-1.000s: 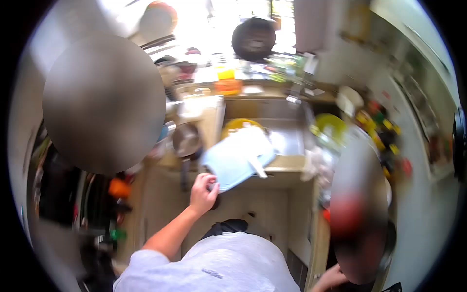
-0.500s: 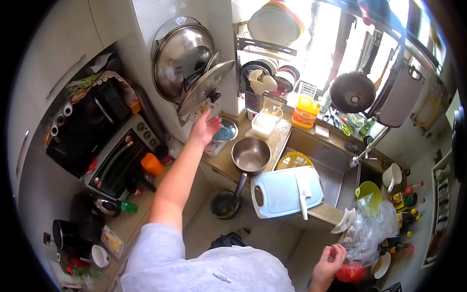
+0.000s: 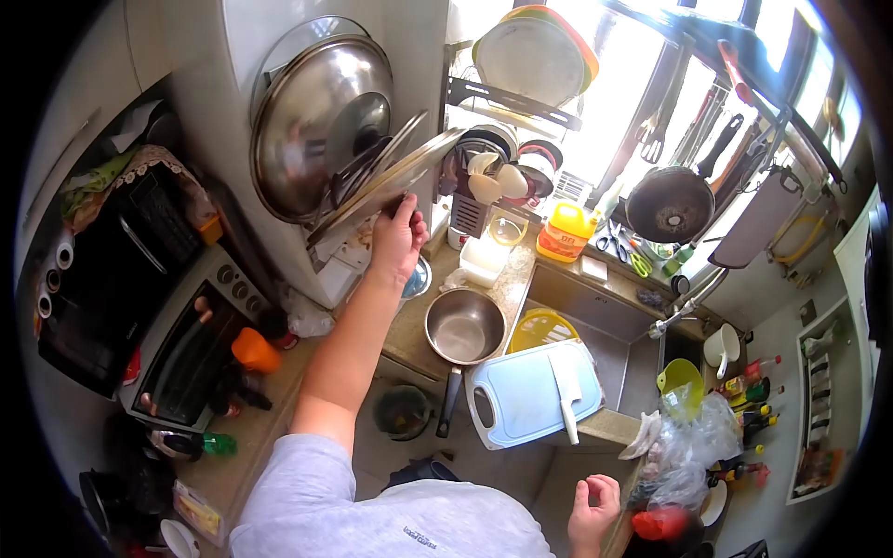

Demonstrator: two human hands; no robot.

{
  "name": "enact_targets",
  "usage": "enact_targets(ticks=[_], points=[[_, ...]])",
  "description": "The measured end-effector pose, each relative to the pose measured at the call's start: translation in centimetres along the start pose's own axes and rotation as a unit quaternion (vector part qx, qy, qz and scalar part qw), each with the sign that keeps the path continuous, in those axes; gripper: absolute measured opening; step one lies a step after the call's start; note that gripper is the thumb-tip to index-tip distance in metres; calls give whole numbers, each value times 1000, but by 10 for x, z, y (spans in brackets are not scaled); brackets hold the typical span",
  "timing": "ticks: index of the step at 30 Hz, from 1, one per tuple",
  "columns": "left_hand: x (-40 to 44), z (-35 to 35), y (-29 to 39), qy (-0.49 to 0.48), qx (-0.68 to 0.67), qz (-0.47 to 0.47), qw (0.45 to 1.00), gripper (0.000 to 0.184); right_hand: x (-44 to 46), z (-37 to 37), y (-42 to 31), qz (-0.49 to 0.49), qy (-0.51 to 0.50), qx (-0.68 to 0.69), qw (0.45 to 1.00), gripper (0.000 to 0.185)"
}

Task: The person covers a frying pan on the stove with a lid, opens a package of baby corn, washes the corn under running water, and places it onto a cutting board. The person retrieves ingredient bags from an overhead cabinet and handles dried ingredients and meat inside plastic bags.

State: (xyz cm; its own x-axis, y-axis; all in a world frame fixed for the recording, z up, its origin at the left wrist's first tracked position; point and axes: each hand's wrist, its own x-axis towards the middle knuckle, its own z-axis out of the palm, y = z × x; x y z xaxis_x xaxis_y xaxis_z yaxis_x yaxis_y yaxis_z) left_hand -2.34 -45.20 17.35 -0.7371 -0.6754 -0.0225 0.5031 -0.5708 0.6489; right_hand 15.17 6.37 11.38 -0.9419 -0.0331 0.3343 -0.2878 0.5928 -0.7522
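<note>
My left hand [image 3: 400,237] reaches up to the wall rack, its fingers closed at the underside of a tilted pot lid [image 3: 395,181]; the exact grip is partly hidden. Behind that lid hangs a large steel lid [image 3: 321,130]. Below and right of the hand, a steel saucepan [image 3: 465,325] stands on the counter with its black handle over the front edge. Low on the right, my right hand [image 3: 593,513] hangs in the air, empty, with fingers loosely curled and the thumb apart. A knife [image 3: 565,386] lies on a light blue cutting board [image 3: 507,405].
The board rests over the edge of the sink [image 3: 609,344], where a yellow basket [image 3: 542,330] sits. An orange-yellow jug [image 3: 566,232] stands behind. A frying pan [image 3: 670,209] hangs by the window. Plastic bags [image 3: 698,442] and bottles crowd the right counter; an oven [image 3: 200,344] is left.
My left hand has moved up from below the lid and its spread fingers have closed at it. The view has shifted slightly. My right hand stays low, loosely curled.
</note>
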Motion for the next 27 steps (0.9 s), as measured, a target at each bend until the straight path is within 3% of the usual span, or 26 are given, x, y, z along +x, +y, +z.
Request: enact_targets(ticks=[5,7,9,11,12,20,27], points=[[-24,32,-3,13,-1,11,1000,18,2,2,-4,-18,-4,2,1000,12],[-32,40,-6,-46,22,25,998,26,2,-1,-4,-20,-3,3,1000,12],[-43,50,-10,-39,29,29,998,35,0,-6,0,-30,2,-2,1000,12],[-52,58,-13,-78,41,64,994,25,-3,-12,5,-30,2,2,1000,12],[-65,75,-13,14,14,39,999,19,-3,-15,7,-26,0,5,1000,11],[-77,82,-50,-20,22,1,1000,21,-10,-29,10,-9,27,3,1000,10],[-89,85,-59,-84,75,46,993,17,-20,-38,25,8,45,2,999,10]])
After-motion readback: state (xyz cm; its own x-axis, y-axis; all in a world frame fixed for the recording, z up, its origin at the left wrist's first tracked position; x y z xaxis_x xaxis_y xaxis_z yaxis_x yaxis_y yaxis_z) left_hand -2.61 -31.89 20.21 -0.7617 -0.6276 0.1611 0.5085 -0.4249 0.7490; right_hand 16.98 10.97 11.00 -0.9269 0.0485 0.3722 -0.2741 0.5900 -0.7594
